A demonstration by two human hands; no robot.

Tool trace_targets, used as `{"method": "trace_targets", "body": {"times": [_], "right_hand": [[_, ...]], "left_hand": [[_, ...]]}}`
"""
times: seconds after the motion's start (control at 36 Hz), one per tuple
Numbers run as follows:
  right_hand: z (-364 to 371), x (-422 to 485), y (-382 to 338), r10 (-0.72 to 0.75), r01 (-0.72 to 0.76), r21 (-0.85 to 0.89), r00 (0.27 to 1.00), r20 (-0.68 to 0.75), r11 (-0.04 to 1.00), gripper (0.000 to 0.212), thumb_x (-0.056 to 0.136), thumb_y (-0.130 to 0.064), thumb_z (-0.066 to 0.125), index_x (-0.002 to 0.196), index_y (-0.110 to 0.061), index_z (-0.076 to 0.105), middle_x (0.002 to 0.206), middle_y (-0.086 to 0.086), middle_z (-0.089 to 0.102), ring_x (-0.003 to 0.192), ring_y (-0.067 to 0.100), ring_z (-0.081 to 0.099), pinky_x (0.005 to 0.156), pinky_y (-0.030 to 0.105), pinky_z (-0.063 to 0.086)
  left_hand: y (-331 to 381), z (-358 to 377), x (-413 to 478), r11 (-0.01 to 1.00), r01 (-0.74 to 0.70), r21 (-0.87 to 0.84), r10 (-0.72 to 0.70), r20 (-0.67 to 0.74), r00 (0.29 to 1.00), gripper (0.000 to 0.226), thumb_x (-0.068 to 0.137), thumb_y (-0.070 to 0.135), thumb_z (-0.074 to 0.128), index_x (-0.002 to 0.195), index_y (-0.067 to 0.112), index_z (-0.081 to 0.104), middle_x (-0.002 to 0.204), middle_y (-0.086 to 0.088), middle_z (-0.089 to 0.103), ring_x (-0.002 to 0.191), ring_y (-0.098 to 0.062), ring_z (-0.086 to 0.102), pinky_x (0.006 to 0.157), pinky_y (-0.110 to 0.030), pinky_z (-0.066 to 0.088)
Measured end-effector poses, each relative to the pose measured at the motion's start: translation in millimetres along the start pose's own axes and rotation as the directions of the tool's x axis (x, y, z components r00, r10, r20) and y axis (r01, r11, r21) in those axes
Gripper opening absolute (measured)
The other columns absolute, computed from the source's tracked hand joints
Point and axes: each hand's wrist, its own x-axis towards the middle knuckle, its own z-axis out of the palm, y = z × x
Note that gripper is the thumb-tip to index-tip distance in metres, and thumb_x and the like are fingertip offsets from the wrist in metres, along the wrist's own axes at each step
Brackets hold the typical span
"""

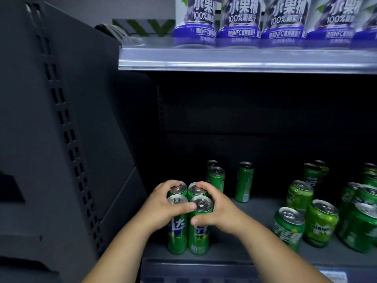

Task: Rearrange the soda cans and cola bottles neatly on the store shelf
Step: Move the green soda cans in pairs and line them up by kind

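Head view: both hands wrap a block of four slim green cans (189, 213) at the left end of the lower shelf (234, 250). Cans upright, two by two, touching each other. Left hand (163, 207) on the left side, fingers over the back-left can top, thumb across the front-left can top – grip closed on the block. Right hand (218, 209) on the right side, fingers curled over the back-right can, thumb pressed on the front-right can's side – grip closed on the block too. Behind the block two more slim cans (215, 176) stand one behind the other, another slim can (244, 181) alone further right. Short green cans (306, 217) cluster loosely at the shelf's right, well apart from the block. Upper shelf (244, 60) carries a row of purple juice bottles (238, 23) – dark slotted panel (67, 129) at left
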Motion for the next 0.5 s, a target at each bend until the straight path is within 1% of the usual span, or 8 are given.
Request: {"method": "trace_targets", "body": {"times": [0.08, 0.14, 0.19, 0.25, 0.31, 0.36, 0.42, 0.5], "right_hand": [[1.1, 0.1, -0.1, 0.010, -0.010, -0.006, 1.000, -0.019, 1.000, 0.106, 0.041, -0.056, 0.097, 0.134, -0.044, 0.048, 0.139, -0.005, 0.055, 0.123, 0.011, 0.060, 0.103, 0.038, 0.052], [2.1, 0.6, 0.6, 0.013, -0.013, 0.004, 1.000, -0.012, 1.000, 0.108, 0.040, -0.056, 0.097, 0.135, -0.044, 0.047, 0.140, -0.004, 0.054, 0.124, 0.012, 0.059, 0.103, 0.039, 0.052], [3.6, 0.9, 0.4, 0.017, -0.017, -0.003, 1.000, 0.004, 1.000, 0.105, 0.042, -0.053, 0.098, 0.134, -0.048, 0.046, 0.139, -0.003, 0.054, 0.123, 0.013, 0.060, 0.103, 0.040, 0.053], [5.7, 1.4, 1.3, 0.023, -0.024, 0.013, 0.999, 0.025, 1.000, 0.101, 0.046, -0.045, 0.099, 0.131, -0.049, 0.046, 0.137, -0.001, 0.055, 0.121, 0.015, 0.062, 0.101, 0.044, 0.054], [6.9, 1.3, 2.1, 0.025, -0.026, 0.027, 0.999, 0.027, 0.999, 0.100, 0.048, -0.037, 0.100, 0.131, -0.048, 0.046, 0.135, -0.001, 0.058, 0.119, 0.016, 0.064, 0.100, 0.045, 0.055], [6.4, 1.4, 2.7, 0.026, -0.026, 0.025, 1.000, 0.014, 0.999, 0.099, 0.049, -0.034, 0.099, 0.131, -0.049, 0.046, 0.134, -0.001, 0.059, 0.117, 0.015, 0.065, 0.098, 0.043, 0.056], [5.8, 1.5, 2.8, 0.022, -0.022, 0.021, 1.000, 0.008, 1.000, 0.098, 0.049, -0.034, 0.099, 0.130, -0.050, 0.046, 0.134, -0.001, 0.058, 0.116, 0.014, 0.065, 0.097, 0.042, 0.056], [6.6, 2.5, 4.7, 0.018, -0.018, 0.010, 1.000, -0.001, 1.000, 0.100, 0.047, -0.038, 0.100, 0.130, -0.052, 0.045, 0.135, -0.001, 0.057, 0.117, 0.015, 0.064, 0.097, 0.043, 0.056]], "left_hand": [[1.2, -0.9, 2.6, 0.999, 0.007, 0.032, -0.007, 0.024, 1.000, 0.079, 0.038, 0.077, 0.082, 0.109, 0.048, 0.060, 0.118, 0.010, 0.061, 0.107, -0.008, 0.062, 0.096, -0.038, 0.052], [4.3, 0.1, 4.9, 0.999, 0.032, 0.000, -0.032, 0.055, 0.998, 0.078, 0.038, 0.075, 0.084, 0.108, 0.048, 0.059, 0.119, 0.007, 0.061, 0.106, -0.010, 0.064, 0.095, -0.039, 0.053], [6.8, 2.4, 7.0, 0.996, 0.064, -0.060, -0.059, 0.082, 0.995, 0.076, 0.038, 0.070, 0.086, 0.105, 0.048, 0.060, 0.120, 0.003, 0.061, 0.105, -0.015, 0.065, 0.093, -0.042, 0.055], [8.0, 3.5, 7.6, 0.993, 0.088, -0.081, -0.080, 0.096, 0.992, 0.073, 0.040, 0.066, 0.089, 0.105, 0.047, 0.061, 0.120, -0.001, 0.062, 0.104, -0.018, 0.066, 0.092, -0.044, 0.056], [7.4, 2.3, 8.3, 0.993, 0.096, -0.068, -0.089, 0.101, 0.991, 0.073, 0.041, 0.064, 0.090, 0.106, 0.046, 0.061, 0.119, -0.001, 0.062, 0.103, -0.018, 0.067, 0.092, -0.044, 0.056], [7.4, -0.2, 8.7, 0.995, 0.092, -0.042, -0.087, 0.103, 0.991, 0.072, 0.042, 0.063, 0.090, 0.105, 0.044, 0.061, 0.118, -0.001, 0.063, 0.102, -0.018, 0.066, 0.092, -0.042, 0.055], [8.7, -2.3, 8.2, 0.995, 0.095, -0.021, -0.092, 0.115, 0.989, 0.070, 0.043, 0.061, 0.090, 0.104, 0.043, 0.061, 0.116, -0.002, 0.063, 0.101, -0.017, 0.067, 0.091, -0.041, 0.056], [10.3, -3.9, 7.1, 0.995, 0.104, -0.005, -0.102, 0.131, 0.986, 0.072, 0.042, 0.061, 0.091, 0.105, 0.043, 0.061, 0.115, -0.002, 0.063, 0.101, -0.018, 0.067, 0.090, -0.042, 0.056]]}}
